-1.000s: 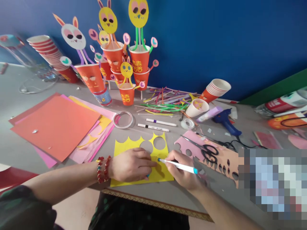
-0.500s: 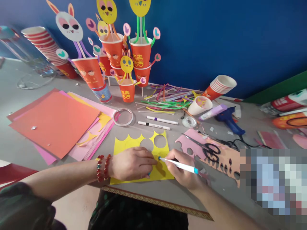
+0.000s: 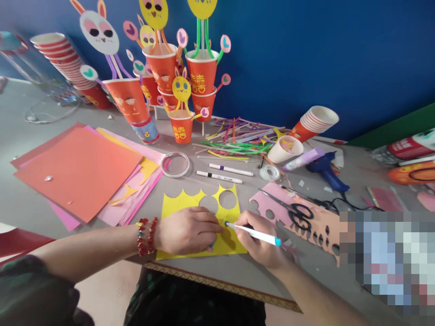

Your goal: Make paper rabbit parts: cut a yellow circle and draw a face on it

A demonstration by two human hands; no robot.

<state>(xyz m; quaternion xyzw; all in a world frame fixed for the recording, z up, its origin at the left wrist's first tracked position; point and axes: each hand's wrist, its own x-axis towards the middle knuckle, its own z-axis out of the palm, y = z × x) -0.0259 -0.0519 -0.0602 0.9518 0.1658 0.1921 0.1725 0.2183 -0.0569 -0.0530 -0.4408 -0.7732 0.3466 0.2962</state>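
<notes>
The right hand is closed round a white marker in a writing grip, its blue-green tip down at the yellow paper, just beside the fingertips of the left hand. That hand lies palm down on the sheet, fingers together and slightly bent; a speck of blue peeps out beneath it, and I can't tell whether it grips anything. Red bead bracelets circle the left wrist.

The yellow paper is near the front edge of the bench, its far edge scalloped by cutting, with a round hole near the far right corner. Just beyond it lie a purple-banded marker and a black-banded marker, both capped.

Over to the right, scissors rest across pink paper and hole-riddled peach paper, with a blue glue gun behind. To the left sits a spread of coloured sheets. Farther back I see a heap of pipe cleaners and red paper cups topped with rabbit faces.
</notes>
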